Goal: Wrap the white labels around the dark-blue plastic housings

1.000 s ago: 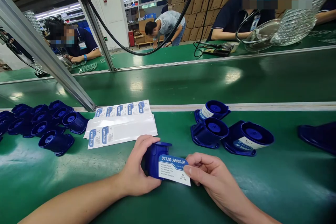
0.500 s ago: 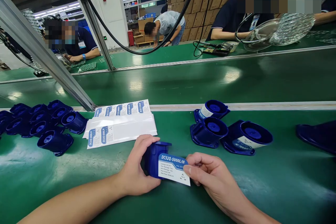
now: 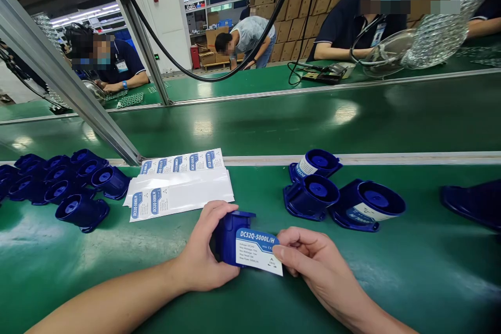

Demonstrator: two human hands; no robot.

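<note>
While the blue housing (image 3: 226, 237) sits gripped in the left hand (image 3: 204, 258) over the green surface (image 3: 250, 308), the right hand (image 3: 315, 257) pinches the right end of the label (image 3: 254, 250). The label's left end meets the blue housing; adhesion there is difficult to confirm. Label sheets (image 3: 199, 193) lie beyond, between left-side housings (image 3: 80, 212) and right-side housings (image 3: 313, 201).

Green bench (image 3: 258, 188): label sheets (image 3: 191, 193), blue housings (image 3: 81, 213).

A factory workshop was indicated by long green workbenches (image 3: 250, 128) lined with badge-wearing workers (image 3: 131, 57), by stacked cartons (image 3: 299, 15) and, dimly seen, what were probably storage racks (image 3: 206, 6).
</note>
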